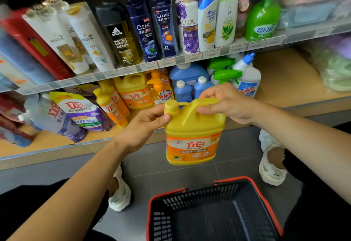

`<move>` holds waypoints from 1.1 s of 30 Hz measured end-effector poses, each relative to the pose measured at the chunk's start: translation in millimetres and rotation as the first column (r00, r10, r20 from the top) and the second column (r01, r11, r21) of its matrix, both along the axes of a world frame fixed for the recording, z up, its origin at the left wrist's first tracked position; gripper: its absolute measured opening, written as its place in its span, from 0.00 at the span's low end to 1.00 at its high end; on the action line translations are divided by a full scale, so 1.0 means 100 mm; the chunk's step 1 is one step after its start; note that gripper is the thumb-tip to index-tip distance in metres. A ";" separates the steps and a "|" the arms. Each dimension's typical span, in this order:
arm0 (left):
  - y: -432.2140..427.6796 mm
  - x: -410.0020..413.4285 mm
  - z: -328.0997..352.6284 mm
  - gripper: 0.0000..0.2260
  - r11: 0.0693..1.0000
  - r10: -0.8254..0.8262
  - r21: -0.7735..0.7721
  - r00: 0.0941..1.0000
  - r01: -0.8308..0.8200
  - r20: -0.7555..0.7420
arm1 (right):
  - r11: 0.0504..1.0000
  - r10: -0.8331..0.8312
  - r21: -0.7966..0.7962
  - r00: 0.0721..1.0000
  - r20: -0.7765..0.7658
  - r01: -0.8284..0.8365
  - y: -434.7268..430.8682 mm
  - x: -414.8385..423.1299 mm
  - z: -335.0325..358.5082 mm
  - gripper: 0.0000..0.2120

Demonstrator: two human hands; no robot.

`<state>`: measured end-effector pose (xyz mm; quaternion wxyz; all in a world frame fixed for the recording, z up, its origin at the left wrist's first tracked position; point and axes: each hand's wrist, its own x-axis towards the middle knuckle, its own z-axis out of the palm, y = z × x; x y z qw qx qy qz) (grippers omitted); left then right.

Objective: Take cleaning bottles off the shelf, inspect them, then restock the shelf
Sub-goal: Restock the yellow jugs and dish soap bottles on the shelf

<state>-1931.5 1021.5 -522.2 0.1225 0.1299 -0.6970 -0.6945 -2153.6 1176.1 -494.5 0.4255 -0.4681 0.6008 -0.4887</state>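
STORE AISLE: A crouching person holds a yellow detergent jug [191,136] in mid-air just in front of the lower shelf [284,73], above the grey floor and beyond a red-rimmed shopping basket [190,197]. The right hand [224,102] is wrapped round the moulded handle [201,103], fingers curled under the bar. The left hand [144,126] pinches the jug's shoulder just below the cap [171,105], thumb on the near side and fingers curling behind. The jug hangs close to upright — long axis near vertical, cap uppermost at its left corner, orange label facing the wearer. It looks like a rigid, thick-walled plastic container. If full, it is probably heavy and apt to swing from one hand. The smooth sides offer little purchase, so the handle seems the sound place to carry it — with the other hand at the neck or under the base while it is turned for inspection. A matching jug [133,88], blue bottles [190,88] and green-trigger sprays [226,73] stand on the shelf behind
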 end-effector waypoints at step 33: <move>-0.07 0.14 -0.42 0.37 0.890 0.321 0.308 0.942 -0.335 0.096 | 0.882 -0.396 -0.133 0.865 0.309 0.451 -0.07 -0.10 0.08 0.10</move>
